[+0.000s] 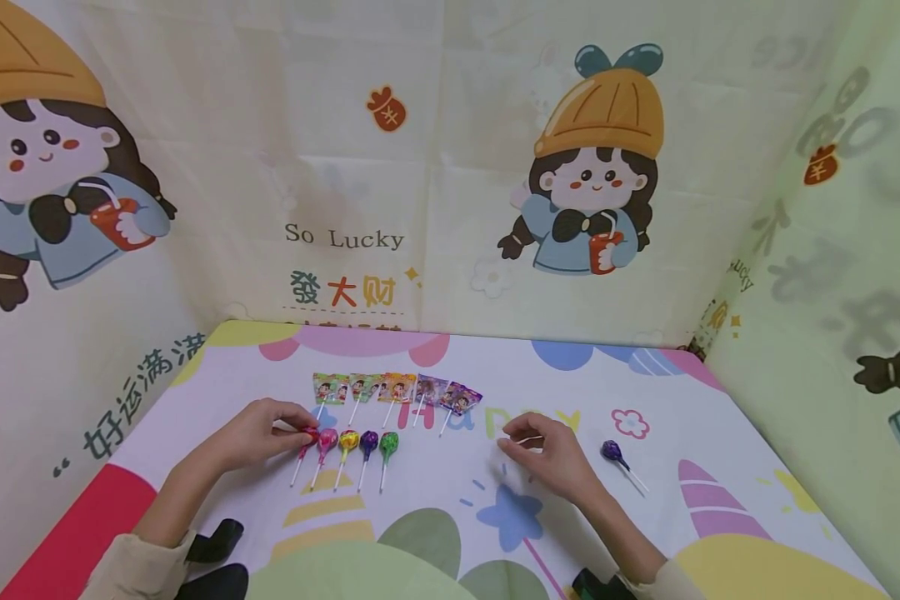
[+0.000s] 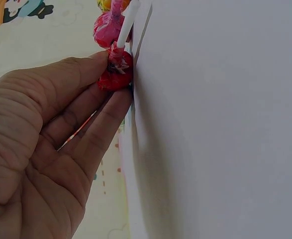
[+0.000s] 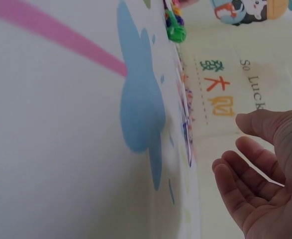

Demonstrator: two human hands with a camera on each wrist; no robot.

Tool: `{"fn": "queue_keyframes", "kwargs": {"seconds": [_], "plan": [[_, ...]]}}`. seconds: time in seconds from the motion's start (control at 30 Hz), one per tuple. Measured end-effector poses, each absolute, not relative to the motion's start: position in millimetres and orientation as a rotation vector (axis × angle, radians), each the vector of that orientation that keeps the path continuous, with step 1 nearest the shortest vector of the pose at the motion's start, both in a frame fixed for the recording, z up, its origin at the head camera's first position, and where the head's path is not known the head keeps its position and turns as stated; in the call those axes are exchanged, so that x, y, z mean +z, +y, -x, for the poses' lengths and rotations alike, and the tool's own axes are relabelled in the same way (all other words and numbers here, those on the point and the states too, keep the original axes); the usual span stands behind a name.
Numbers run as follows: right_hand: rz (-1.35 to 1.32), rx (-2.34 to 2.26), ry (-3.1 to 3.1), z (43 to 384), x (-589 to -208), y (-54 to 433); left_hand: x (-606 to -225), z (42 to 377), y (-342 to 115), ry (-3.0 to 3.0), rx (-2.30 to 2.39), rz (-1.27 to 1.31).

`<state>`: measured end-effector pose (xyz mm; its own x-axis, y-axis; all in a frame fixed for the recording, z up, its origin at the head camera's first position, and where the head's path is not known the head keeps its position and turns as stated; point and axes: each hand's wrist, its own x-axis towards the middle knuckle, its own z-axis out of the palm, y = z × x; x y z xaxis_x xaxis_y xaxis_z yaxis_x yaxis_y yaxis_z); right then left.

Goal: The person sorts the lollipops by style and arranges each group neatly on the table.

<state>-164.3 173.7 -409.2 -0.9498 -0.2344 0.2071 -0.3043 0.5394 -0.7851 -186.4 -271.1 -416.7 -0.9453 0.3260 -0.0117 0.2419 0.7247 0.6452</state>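
Observation:
My left hand [image 1: 266, 432] pinches the head of a red lollipop [image 2: 117, 74] between thumb and fingers, at the left end of a row. Beside it lie a pink lollipop [image 1: 327, 440], a yellow one [image 1: 348, 442], a dark purple one [image 1: 368, 442] and a green one [image 1: 388, 444], sticks toward me. My right hand [image 1: 551, 454] is held over the table with loosely bent fingers and nothing in them. Off to its right, a single purple lollipop [image 1: 613, 452] lies with its stick pointing toward the lower right.
Behind the row, several flat-wrapped lollipops [image 1: 398, 388] in green, orange and purple packets form a second line. The patterned tabletop [image 1: 420, 492] meets a printed cloth wall [image 1: 450, 167] at the back, and another cloth wall [image 1: 810, 275] stands on the right.

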Motion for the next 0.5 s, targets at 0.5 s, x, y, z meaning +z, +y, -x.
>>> {"fn": "queue_keyframes", "kwargs": {"seconds": [0.5], "plan": [[-0.382,1.339,-2.653,164.9,-410.5,205.1,-414.7,184.0,-271.7,2.782,1.046,-0.481]]}}
